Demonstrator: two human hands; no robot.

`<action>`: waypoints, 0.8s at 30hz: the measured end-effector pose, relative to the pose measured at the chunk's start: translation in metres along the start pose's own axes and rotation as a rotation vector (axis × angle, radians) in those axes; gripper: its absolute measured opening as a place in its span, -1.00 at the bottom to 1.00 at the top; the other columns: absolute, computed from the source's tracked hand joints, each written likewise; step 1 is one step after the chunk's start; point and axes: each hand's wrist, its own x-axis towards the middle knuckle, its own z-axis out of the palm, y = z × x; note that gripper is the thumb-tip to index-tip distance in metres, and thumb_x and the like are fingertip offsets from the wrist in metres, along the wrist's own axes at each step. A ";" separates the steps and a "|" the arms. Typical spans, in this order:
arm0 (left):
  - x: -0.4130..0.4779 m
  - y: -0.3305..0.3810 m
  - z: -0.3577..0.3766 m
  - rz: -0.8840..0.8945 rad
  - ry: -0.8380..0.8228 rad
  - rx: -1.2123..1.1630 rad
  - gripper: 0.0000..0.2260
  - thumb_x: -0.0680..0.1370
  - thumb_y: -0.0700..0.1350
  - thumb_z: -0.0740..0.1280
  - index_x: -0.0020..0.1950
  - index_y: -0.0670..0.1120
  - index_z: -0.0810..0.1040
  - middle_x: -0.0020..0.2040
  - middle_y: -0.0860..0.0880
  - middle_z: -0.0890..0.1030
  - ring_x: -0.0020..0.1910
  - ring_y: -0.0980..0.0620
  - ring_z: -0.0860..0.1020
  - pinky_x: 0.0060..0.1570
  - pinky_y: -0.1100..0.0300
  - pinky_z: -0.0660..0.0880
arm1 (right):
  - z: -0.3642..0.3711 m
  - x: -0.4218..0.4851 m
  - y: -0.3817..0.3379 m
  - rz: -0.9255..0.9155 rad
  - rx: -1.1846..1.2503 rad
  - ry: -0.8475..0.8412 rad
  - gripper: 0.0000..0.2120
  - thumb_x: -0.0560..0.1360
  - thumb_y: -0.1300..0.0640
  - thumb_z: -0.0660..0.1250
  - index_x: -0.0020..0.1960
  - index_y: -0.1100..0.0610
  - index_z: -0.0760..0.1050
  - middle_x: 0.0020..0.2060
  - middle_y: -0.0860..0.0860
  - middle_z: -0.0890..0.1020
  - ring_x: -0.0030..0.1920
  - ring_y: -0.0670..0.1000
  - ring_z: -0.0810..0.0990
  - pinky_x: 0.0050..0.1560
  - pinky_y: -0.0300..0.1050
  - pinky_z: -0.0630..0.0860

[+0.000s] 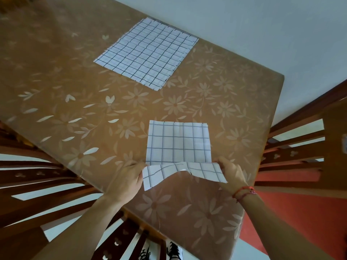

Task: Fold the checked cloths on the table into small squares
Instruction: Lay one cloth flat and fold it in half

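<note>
A white cloth with dark checks (178, 141) lies on the table near me, partly folded. Its near edge is lifted off the table and sags in the middle. My left hand (127, 177) pinches the left corner of that lifted edge. My right hand (230, 173) pinches the right corner. A second stack of checked cloth (148, 53) lies flat and unfolded farther away, near the table's far edge, apart from both hands.
The table (75, 81) wears a brown cover with pale flowers. Wooden chair backs stand at the left (28, 177), right (300, 147) and near side (131, 239). A red floor strip (293, 212) shows at the right.
</note>
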 end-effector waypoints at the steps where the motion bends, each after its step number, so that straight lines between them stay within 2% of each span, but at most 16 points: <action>1: 0.005 0.001 0.000 -0.048 -0.002 -0.016 -0.84 0.49 -0.33 0.35 -0.02 -0.11 0.62 -0.22 0.01 0.62 -0.12 -0.03 0.57 -0.09 0.15 0.38 | 0.003 0.005 0.006 0.025 0.028 -0.016 -0.82 0.35 0.20 0.45 -0.07 0.05 0.56 -0.35 -0.19 0.59 -0.31 -0.26 0.54 -0.35 -0.49 0.40; 3: 0.015 -0.001 0.000 -0.143 -0.027 -0.065 -0.89 0.55 -0.26 0.30 -0.02 -0.07 0.57 -0.20 0.00 0.57 -0.15 -0.05 0.51 -0.18 0.13 0.37 | 0.002 0.016 0.007 0.159 -0.019 -0.066 -0.83 0.44 0.26 0.37 0.01 0.10 0.56 -0.21 -0.01 0.67 -0.18 -0.05 0.64 -0.32 -0.40 0.49; 4: 0.020 -0.004 0.002 -0.174 -0.037 -0.083 -0.90 0.54 -0.23 0.32 -0.03 -0.05 0.55 -0.19 0.02 0.55 -0.17 -0.04 0.49 -0.22 0.14 0.38 | 0.003 0.019 0.009 0.278 -0.065 -0.206 -0.79 0.52 0.28 0.30 0.14 0.18 0.55 0.00 0.13 0.67 0.03 0.08 0.64 -0.22 -0.35 0.54; 5: 0.023 -0.006 0.004 -0.192 -0.046 -0.103 -0.91 0.53 -0.21 0.35 -0.04 -0.03 0.54 -0.18 0.04 0.54 -0.18 -0.02 0.49 -0.25 0.15 0.39 | 0.004 0.019 0.013 0.448 -0.134 -0.369 -0.68 0.59 0.27 0.22 0.33 0.24 0.44 0.24 0.19 0.56 0.25 0.13 0.53 -0.06 -0.36 0.51; 6: 0.027 -0.006 0.005 -0.219 -0.061 -0.115 -0.90 0.51 -0.20 0.38 -0.03 -0.02 0.53 -0.18 0.06 0.56 -0.19 -0.01 0.52 -0.26 0.14 0.44 | 0.003 0.017 0.011 0.496 -0.262 -0.503 -0.60 0.63 0.23 0.15 0.46 0.26 0.27 0.40 0.16 0.41 0.39 0.11 0.39 0.14 -0.34 0.40; 7: 0.031 -0.009 0.008 -0.239 -0.075 -0.131 -0.88 0.50 -0.19 0.39 -0.02 -0.02 0.52 -0.16 0.06 0.58 -0.17 -0.01 0.55 -0.24 0.11 0.49 | 0.011 0.020 0.023 0.525 -0.312 -0.503 -0.55 0.65 0.18 0.13 0.50 0.25 0.17 0.45 0.13 0.33 0.45 0.09 0.32 0.28 -0.27 0.30; 9: 0.037 -0.009 0.010 -0.276 -0.093 -0.153 -0.85 0.48 -0.18 0.42 0.00 -0.03 0.51 -0.14 0.06 0.62 -0.14 0.00 0.59 -0.14 0.04 0.55 | 0.022 0.029 0.043 0.579 -0.234 -0.604 -0.41 0.50 0.03 0.37 0.42 0.29 0.34 0.35 0.15 0.45 0.40 0.11 0.40 0.35 -0.09 0.37; 11: 0.043 -0.004 0.010 -0.309 -0.056 -0.133 -0.93 0.49 -0.15 0.40 -0.08 -0.06 0.53 -0.23 0.06 0.63 -0.22 -0.01 0.60 -0.17 0.02 0.54 | 0.049 0.057 0.095 0.596 -0.117 -0.540 -0.22 0.04 -0.17 0.62 0.11 0.25 0.57 0.03 0.09 0.62 0.19 0.12 0.57 0.07 -0.06 0.58; 12: 0.047 -0.001 0.010 -0.325 -0.026 -0.114 -0.93 0.51 -0.10 0.36 -0.15 -0.07 0.53 -0.31 0.06 0.61 -0.31 -0.02 0.58 -0.22 0.02 0.53 | 0.053 0.064 0.103 0.597 -0.051 -0.488 -0.26 -0.05 -0.17 0.65 0.00 0.19 0.58 -0.10 0.03 0.62 0.08 0.09 0.60 -0.07 -0.09 0.59; 13: 0.051 0.003 0.010 -0.352 0.007 -0.093 -0.81 0.56 -0.06 0.29 -0.24 -0.07 0.50 -0.41 0.06 0.55 -0.39 -0.04 0.54 -0.26 0.03 0.51 | 0.049 0.066 0.085 0.545 0.026 -0.377 -0.34 -0.04 -0.15 0.65 -0.04 0.11 0.58 -0.16 -0.02 0.63 -0.01 0.07 0.62 -0.15 -0.10 0.57; 15: 0.060 0.012 0.007 -0.432 0.011 -0.077 -0.62 0.63 0.03 0.16 -0.36 -0.05 0.39 -0.52 0.08 0.43 -0.48 -0.05 0.45 -0.22 0.04 0.48 | 0.020 0.060 0.006 0.371 0.003 -0.100 -0.77 0.26 -0.14 0.46 -0.19 -0.04 0.54 -0.30 -0.09 0.63 -0.21 -0.01 0.60 -0.25 -0.11 0.49; 16: 0.065 0.015 0.006 -0.467 -0.006 -0.066 -0.58 0.64 0.08 0.11 -0.39 -0.04 0.35 -0.54 0.09 0.40 -0.49 -0.06 0.43 -0.18 0.04 0.46 | 0.017 0.062 -0.006 0.338 0.002 -0.048 -0.73 0.37 -0.19 0.34 -0.31 0.00 0.47 -0.39 -0.08 0.58 -0.29 -0.01 0.56 -0.30 -0.12 0.44; 17: 0.068 0.016 0.006 -0.475 -0.020 -0.047 -0.56 0.64 0.11 0.09 -0.40 -0.03 0.31 -0.54 0.09 0.38 -0.49 -0.06 0.43 -0.15 0.02 0.46 | 0.017 0.063 -0.015 0.341 -0.021 -0.016 -0.58 0.43 -0.26 0.27 -0.39 0.06 0.37 -0.46 -0.07 0.52 -0.34 0.02 0.53 -0.35 -0.12 0.39; 19: 0.072 0.018 0.006 -0.466 -0.044 -0.010 -0.54 0.63 0.14 0.10 -0.42 -0.02 0.26 -0.54 0.08 0.38 -0.50 -0.05 0.44 -0.12 -0.01 0.50 | 0.017 0.065 -0.021 0.393 -0.059 -0.009 -0.45 0.48 -0.32 0.19 -0.43 0.10 0.29 -0.51 -0.02 0.46 -0.38 0.05 0.51 -0.38 -0.11 0.39; 21: 0.073 0.016 0.007 -0.468 -0.053 -0.015 -0.56 0.62 0.14 0.14 -0.41 -0.02 0.27 -0.53 0.08 0.39 -0.50 -0.04 0.46 -0.09 -0.06 0.52 | 0.019 0.064 -0.021 0.399 -0.097 0.009 -0.48 0.51 -0.25 0.20 -0.42 0.13 0.35 -0.50 -0.01 0.49 -0.38 0.04 0.52 -0.35 -0.09 0.45; 24: 0.069 0.016 0.007 -0.490 -0.034 -0.072 -0.66 0.60 0.13 0.22 -0.24 -0.08 0.46 -0.52 0.13 0.41 -0.48 0.00 0.47 -0.04 -0.08 0.52 | 0.019 0.066 -0.019 0.384 -0.102 0.044 -0.53 0.54 -0.15 0.21 -0.40 0.15 0.41 -0.50 0.00 0.50 -0.40 0.03 0.51 -0.41 -0.15 0.38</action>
